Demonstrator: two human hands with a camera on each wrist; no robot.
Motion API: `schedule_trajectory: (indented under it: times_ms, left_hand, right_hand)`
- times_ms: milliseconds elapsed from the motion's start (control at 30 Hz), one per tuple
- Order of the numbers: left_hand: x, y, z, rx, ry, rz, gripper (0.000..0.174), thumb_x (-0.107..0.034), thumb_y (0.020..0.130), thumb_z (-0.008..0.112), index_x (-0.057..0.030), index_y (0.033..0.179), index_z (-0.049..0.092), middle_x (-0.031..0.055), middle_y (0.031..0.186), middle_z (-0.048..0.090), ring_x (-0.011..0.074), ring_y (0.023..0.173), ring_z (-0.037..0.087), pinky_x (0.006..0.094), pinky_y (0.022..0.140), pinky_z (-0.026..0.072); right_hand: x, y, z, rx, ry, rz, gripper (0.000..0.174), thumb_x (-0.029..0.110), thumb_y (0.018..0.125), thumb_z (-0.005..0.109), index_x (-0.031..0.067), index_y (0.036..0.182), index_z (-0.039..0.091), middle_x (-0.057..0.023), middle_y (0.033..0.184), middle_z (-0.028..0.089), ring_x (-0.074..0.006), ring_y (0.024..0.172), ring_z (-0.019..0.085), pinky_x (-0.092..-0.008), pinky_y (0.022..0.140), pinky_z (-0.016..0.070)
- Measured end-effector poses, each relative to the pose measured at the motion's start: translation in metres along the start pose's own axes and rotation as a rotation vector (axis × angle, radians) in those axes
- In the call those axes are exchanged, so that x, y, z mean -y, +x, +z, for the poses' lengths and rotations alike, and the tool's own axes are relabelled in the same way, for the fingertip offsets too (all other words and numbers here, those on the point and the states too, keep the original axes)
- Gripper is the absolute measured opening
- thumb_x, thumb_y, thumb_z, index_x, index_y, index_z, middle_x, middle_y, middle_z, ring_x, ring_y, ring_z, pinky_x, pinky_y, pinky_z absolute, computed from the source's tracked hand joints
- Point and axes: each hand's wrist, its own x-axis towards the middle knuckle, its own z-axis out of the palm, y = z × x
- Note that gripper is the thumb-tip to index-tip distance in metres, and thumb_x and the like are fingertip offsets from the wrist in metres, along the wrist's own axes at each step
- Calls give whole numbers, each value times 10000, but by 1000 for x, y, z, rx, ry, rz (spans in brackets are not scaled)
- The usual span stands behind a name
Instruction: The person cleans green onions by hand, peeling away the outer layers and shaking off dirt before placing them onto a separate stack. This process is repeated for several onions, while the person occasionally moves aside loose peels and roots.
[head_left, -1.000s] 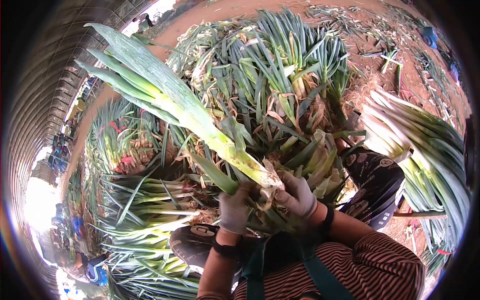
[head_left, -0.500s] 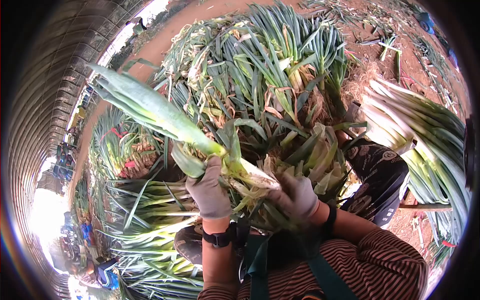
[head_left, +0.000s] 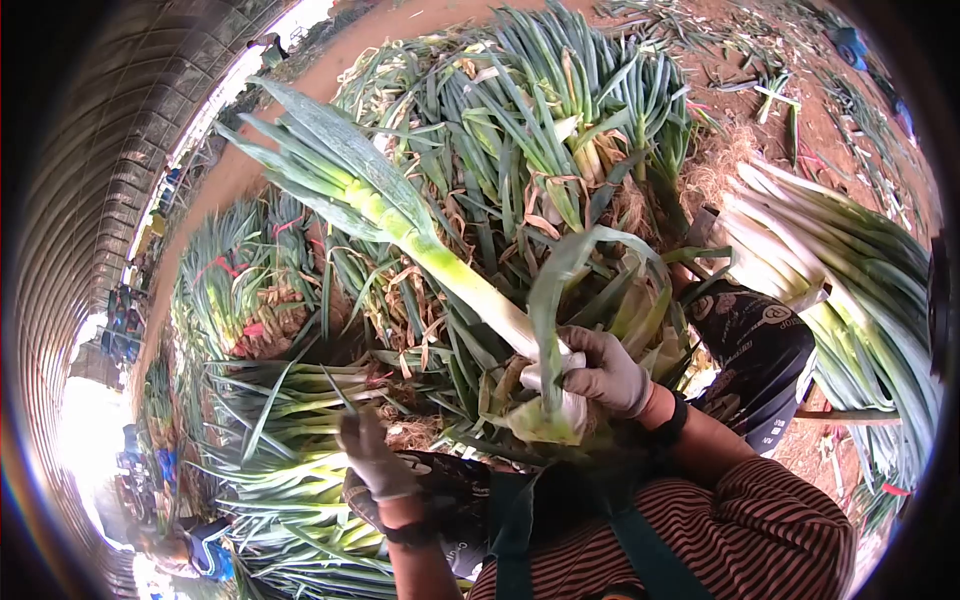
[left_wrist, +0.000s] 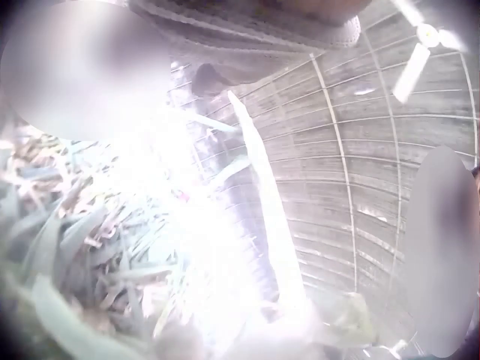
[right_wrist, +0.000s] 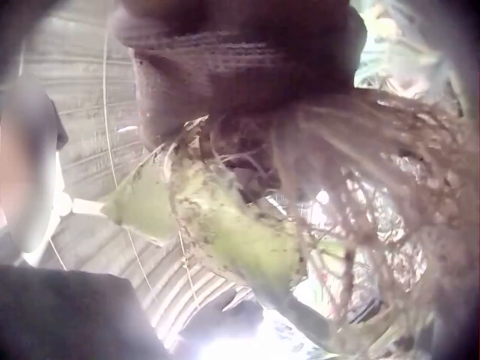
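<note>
My gloved right hand (head_left: 610,375) grips a large green onion (head_left: 470,290) near its root end. Its pale stalk slants up to the left and ends in a fan of green leaves. In front of the stalk's base, a blurred peeled outer leaf (head_left: 545,345) arches over and hangs down. Brown roots (right_wrist: 397,195) spread below the glove in the right wrist view, beside a dirt-specked, yellow-green sheath (right_wrist: 240,232). My gloved left hand (head_left: 375,455) is apart from the onion, low on the left, fingers blurred and nothing seen in them.
A heap of untrimmed green onions (head_left: 560,110) stands in front. Stripped onions (head_left: 800,230) lie stacked at right, roots toward the heap. More onions (head_left: 290,480) lie at left beside my knee. Peeled leaves (head_left: 640,310) pile between my legs. A person (head_left: 190,550) sits at far left.
My left hand has let go of the onion and moved down to the left. An outer leaf has come away from the stalk, leaving it pale and smooth. My right hand keeps its grip.
</note>
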Motion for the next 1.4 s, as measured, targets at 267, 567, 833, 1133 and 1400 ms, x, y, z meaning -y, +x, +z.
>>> schedule_trajectory:
  times_ms: [267, 567, 833, 1133, 1400]
  left_hand:
    - [-73, 44, 97, 618, -1104, -257, 364, -429, 975, 502, -107, 1122, 583, 35, 948, 582, 201, 859, 578, 367, 789, 494]
    - [-57, 40, 100, 295, -698, 157, 320, -417, 999, 463, -122, 1105, 526, 24, 912, 583, 152, 811, 571, 278, 741, 486]
    - [-65, 27, 105, 136, -816, 27, 254, -326, 973, 496, -117, 1106, 550, 12, 855, 594, 158, 738, 593, 281, 654, 501]
    - [-82, 8, 89, 265, -991, -263, 172, -236, 967, 459, -76, 987, 519, 5, 847, 525, 123, 719, 478, 224, 628, 410]
    - [-88, 10, 73, 1074, -1237, -743, 248, -223, 945, 509, -115, 737, 427, -41, 618, 353, 80, 509, 320, 230, 428, 263]
  right_hand:
    - [-25, -20, 20, 361, 662, 419, 713, 502, 896, 588, 10, 1386, 429, -119, 1323, 543, -210, 1209, 524, -346, 1027, 406]
    - [-39, -3, 36, 214, 447, 349, 606, 493, 986, 437, 40, 1389, 425, -81, 1300, 561, -170, 1153, 568, -304, 978, 465]
    - [-59, -1, 27, 373, 838, 563, 486, 366, 1025, 413, 56, 1399, 424, -68, 1349, 517, -120, 1211, 509, -252, 990, 436]
    - [-83, -9, 10, 518, 479, 439, 520, 329, 983, 531, 53, 1406, 409, -81, 1312, 550, -153, 1180, 532, -316, 1024, 416]
    - [-87, -21, 8, 857, 487, 159, 514, 178, 950, 575, 37, 1409, 390, -91, 1348, 511, -157, 1201, 509, -303, 1017, 415]
